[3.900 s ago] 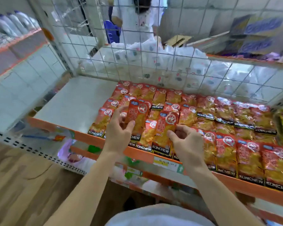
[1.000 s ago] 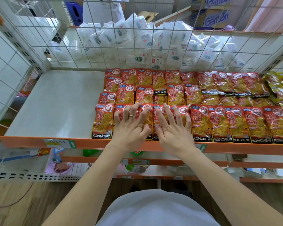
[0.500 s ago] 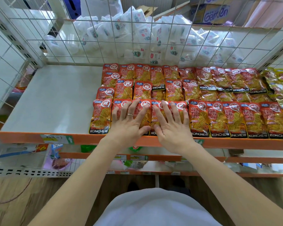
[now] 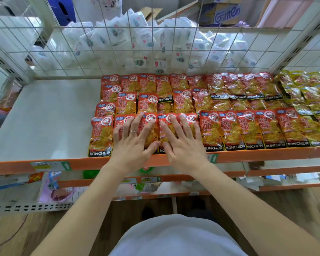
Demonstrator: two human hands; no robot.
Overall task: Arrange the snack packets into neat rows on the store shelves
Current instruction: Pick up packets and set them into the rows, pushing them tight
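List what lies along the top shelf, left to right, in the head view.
Bare shelf surface → leftmost red packet → left hand, fingers spread flat → right hand, fingers spread flat → front row of red packets → yellow packets at the far right.

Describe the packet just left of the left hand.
On the white shelf with the orange lip, follow the front row of red packets leftward. The last packet lies beside the left hand, uncovered, bare shelf to its left.
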